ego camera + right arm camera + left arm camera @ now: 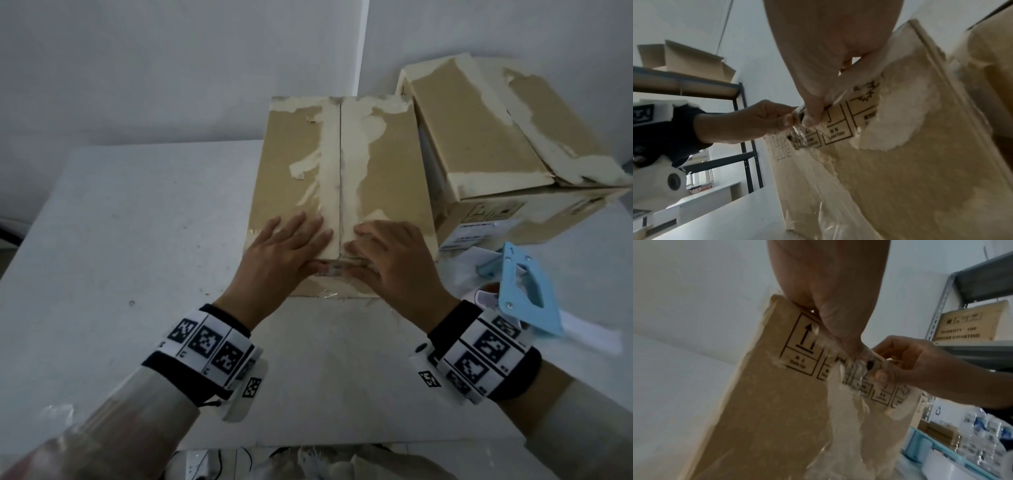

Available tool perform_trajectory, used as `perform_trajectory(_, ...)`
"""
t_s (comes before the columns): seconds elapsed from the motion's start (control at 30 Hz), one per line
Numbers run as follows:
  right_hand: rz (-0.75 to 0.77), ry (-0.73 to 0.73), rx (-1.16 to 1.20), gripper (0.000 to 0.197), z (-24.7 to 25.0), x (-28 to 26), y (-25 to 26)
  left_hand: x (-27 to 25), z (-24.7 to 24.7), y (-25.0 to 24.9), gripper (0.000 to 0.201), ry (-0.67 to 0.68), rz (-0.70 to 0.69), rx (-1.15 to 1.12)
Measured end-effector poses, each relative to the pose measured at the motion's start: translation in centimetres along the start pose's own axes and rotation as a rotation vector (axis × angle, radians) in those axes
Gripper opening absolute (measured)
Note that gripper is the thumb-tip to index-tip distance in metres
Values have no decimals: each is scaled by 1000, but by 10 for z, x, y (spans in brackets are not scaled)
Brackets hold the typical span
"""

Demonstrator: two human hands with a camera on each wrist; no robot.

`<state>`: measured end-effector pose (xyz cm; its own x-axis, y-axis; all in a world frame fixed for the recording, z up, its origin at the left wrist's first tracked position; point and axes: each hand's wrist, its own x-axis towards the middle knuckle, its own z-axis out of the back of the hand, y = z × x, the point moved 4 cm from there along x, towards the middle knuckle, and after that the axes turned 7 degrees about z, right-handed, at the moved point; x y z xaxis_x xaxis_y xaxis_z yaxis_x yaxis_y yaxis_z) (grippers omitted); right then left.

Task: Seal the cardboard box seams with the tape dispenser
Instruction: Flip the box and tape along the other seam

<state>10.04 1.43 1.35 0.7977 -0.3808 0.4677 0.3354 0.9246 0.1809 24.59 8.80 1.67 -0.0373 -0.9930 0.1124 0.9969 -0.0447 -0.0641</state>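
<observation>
A brown cardboard box with torn, pale patches stands on the white table; its top seam runs away from me. My left hand lies flat on the top beside the seam, fingers straight, thumb pressing the front face. My right hand has curled fingers on the top and pinches a crinkled clear tape strip at the near edge. In the left wrist view the right hand holds the tape strip on the printed front of the box. The blue tape dispenser lies on the table to the right, untouched.
A second, larger cardboard box sits tilted at the back right, close against the first. White paper lies under the dispenser. Metal shelving with boxes stands off to the side, a light blue crate below it. A wall is behind the table.
</observation>
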Motion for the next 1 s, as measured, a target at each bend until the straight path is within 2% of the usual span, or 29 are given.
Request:
perform_trajectory(0.27,-37,42,32,49,7,16,1,-3,2,-4,45,-38,-14,9)
perform_trajectory(0.47,11,94,112,45,13,-1,-13,-7,7,13,43,-22,-24,66)
perform_trajectory(0.57,-65,35,106,45,26,-14,-30,-16,10,29,45,31,56,144)
perform_trajectory(0.67,-142,-12,109,55,38,-32,-44,-28,11,48,50,50,112,139)
perform_trajectory(0.8,-267,-25,246,57,46,-50,-52,-36,16,55,47,-23,142,-79)
perform_trajectory(0.87,-369,-41,347,48,45,-56,-54,-37,20,52,47,-96,156,-187)
perform_trajectory(0.93,-517,-109,425,45,43,-62,-54,-40,21,55,50,-186,270,-321)
perform_trajectory(1.0,-572,-175,340,44,44,-64,-51,-45,23,61,48,-269,528,-490)
